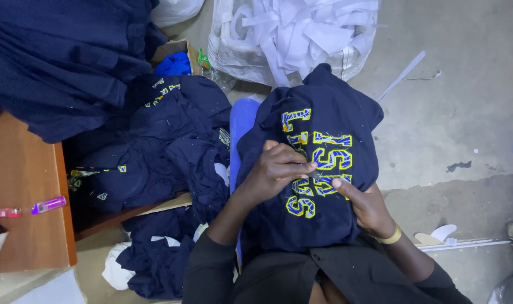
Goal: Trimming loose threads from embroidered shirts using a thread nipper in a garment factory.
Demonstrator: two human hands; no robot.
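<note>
Resting across the person's lap, the garment (324,225) is dark navy with yellow and blue embroidered letters (315,163) facing up. It serves as the landmark here. The left hand (276,171) lies on top of the garment, over the letters, its grip closed to a pinch: fingertips (310,167) pressed together on the stitching, though whether they hold a thread or a small tool cannot be told. The right hand (366,205) sits at the garment's right edge, thumb pressing down on the lowest letters, the other fingers curled under the cloth, so its grip is closed on the fabric. A yellow band (392,236) circles that wrist.

Left of the garment lies a pile (172,135) of more navy pieces with the same kind of lettering, spilling over a cardboard box (180,48). Farther left stands a wooden counter (28,186) carrying a small pink tube (48,205) and another stack (65,56) of navy cloth at its back. Beyond the garment, a clear bag (293,36) holds white strips. Right of the garment is bare concrete floor (453,112) with 1 loose white strip (403,75) on it.
</note>
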